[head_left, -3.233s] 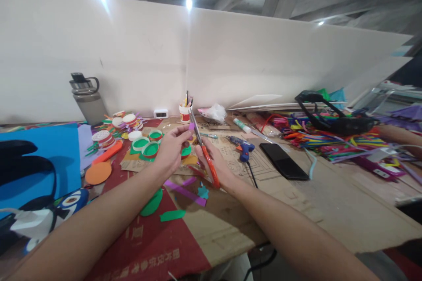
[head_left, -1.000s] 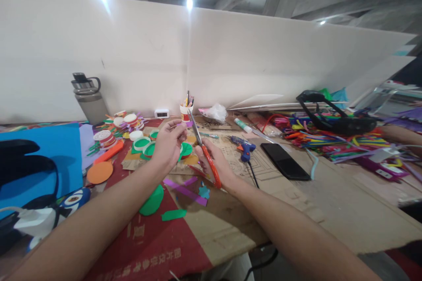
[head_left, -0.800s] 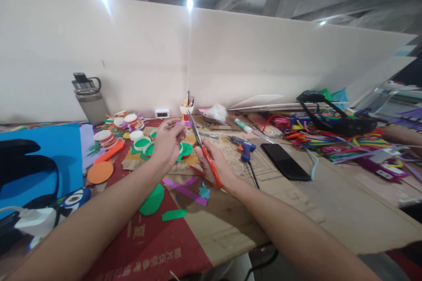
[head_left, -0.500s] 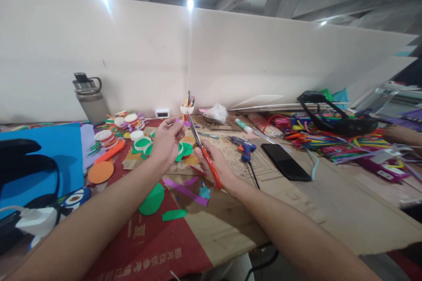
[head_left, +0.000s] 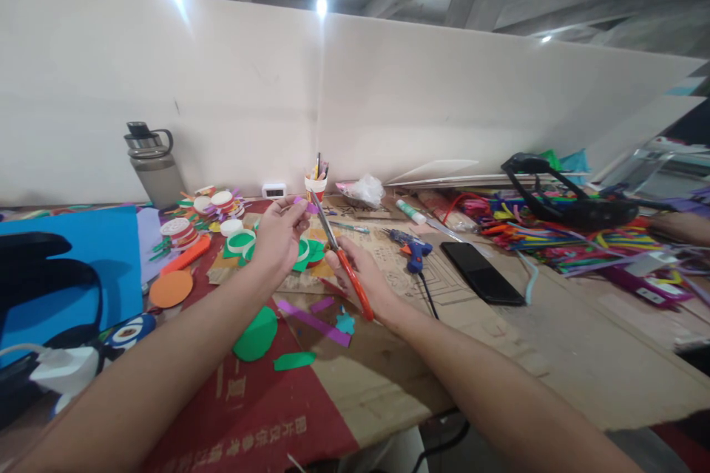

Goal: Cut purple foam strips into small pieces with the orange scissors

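Observation:
Between the thumb and fingers of my left hand (head_left: 279, 238) is pinched a small piece of purple paper (head_left: 301, 204). My right hand (head_left: 363, 273) grips a pair of scissors (head_left: 348, 271) by its red-orange handles, with the metal blades pointing up and away beside the purple piece. Whether the blades touch the paper I cannot tell. Below the hands lie purple strips (head_left: 319, 327), a blue paper scrap (head_left: 345, 321), a green paper disc (head_left: 258, 335) and a green strip (head_left: 294, 361). White rings on green paper (head_left: 241, 242) sit behind my left hand.
A blue glue gun (head_left: 416, 254) and a black phone (head_left: 482, 273) lie to the right. Coloured pipe cleaners (head_left: 560, 240) pile up beyond, near another person's arm (head_left: 680, 228). At left stand a bottle (head_left: 154, 174) and an orange disc (head_left: 171, 288). A pen cup (head_left: 316, 188) stands at the back.
The purple piece has turned slightly in my left fingers and now looks more rounded. The scissors and both hands stay in nearly the same place.

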### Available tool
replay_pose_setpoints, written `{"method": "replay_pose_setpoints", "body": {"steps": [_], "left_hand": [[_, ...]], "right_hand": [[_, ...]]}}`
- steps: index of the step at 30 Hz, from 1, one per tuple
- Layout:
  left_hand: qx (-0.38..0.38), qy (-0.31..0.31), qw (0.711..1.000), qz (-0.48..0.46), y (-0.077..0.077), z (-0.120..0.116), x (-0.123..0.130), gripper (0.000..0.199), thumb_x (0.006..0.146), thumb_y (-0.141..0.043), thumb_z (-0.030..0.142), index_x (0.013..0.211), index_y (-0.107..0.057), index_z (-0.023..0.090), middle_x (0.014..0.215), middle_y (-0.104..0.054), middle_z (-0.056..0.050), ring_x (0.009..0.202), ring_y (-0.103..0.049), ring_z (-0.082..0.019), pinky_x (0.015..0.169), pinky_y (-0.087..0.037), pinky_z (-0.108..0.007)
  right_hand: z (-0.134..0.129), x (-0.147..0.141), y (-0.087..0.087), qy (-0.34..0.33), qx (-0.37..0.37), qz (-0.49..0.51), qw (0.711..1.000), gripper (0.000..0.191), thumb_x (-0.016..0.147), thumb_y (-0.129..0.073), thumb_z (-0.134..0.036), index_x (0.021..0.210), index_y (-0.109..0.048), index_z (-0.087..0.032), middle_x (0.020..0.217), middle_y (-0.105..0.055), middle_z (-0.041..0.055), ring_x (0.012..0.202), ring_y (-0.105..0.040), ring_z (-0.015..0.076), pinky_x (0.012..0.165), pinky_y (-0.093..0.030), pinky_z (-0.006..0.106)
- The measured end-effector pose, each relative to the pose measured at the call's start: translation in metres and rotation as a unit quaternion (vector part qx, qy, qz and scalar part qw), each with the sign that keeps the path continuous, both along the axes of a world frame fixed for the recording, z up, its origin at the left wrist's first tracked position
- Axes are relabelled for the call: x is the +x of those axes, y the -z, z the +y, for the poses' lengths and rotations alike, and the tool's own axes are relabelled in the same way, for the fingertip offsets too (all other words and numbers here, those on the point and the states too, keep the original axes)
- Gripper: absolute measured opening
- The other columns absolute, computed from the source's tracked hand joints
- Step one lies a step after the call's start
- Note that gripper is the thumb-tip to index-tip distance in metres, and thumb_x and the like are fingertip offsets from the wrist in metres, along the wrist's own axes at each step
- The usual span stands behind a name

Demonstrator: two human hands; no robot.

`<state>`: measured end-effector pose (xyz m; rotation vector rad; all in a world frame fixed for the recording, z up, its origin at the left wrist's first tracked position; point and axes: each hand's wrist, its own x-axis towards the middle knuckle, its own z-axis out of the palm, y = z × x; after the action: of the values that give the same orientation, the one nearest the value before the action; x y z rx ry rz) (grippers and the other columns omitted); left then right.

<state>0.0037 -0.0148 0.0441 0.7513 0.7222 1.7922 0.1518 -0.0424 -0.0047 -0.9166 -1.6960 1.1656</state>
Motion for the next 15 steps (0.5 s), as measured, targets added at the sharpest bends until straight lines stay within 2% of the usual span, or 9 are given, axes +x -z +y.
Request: {"method": "replay_pose_setpoints", "body": {"steps": [6,15], "left_hand": [[0.001,0.0,1.0,0.002,0.0004,0.0002,-0.0003,0.03,0.057,-0.084,0.016,0.077,-0.061,0.014,0.066,-0.063,0.001,0.056,-0.056,-0.006,0.053,-0.041,-0.017],[0.003,0.0,1.0,0.0,0.0002,0.0001,-0.0003,0.029,0.057,-0.084,0.014,0.076,-0.061,0.014,0.065,-0.063,0.001,0.056,-0.056,-0.006,0.052,-0.04,-0.017]], "right_hand": [[-0.0029,-0.0024,0.0005,-0.011,-0.036,0.042,0.998,0.031,0.083,-0.06,-0.053,0.087,-0.053,-0.023,0.071,-0.044,-0.0032,0.06,-0.043,0.0099,0.055,-0.053,0.024],[-0.0006,-0.0009,0.0007,-0.023,-0.036,0.038,0.998,0.035,0.082,-0.061,-0.055,0.088,-0.053,-0.022,0.073,-0.044,-0.0026,0.062,-0.043,0.01,0.057,-0.055,0.024]]}}
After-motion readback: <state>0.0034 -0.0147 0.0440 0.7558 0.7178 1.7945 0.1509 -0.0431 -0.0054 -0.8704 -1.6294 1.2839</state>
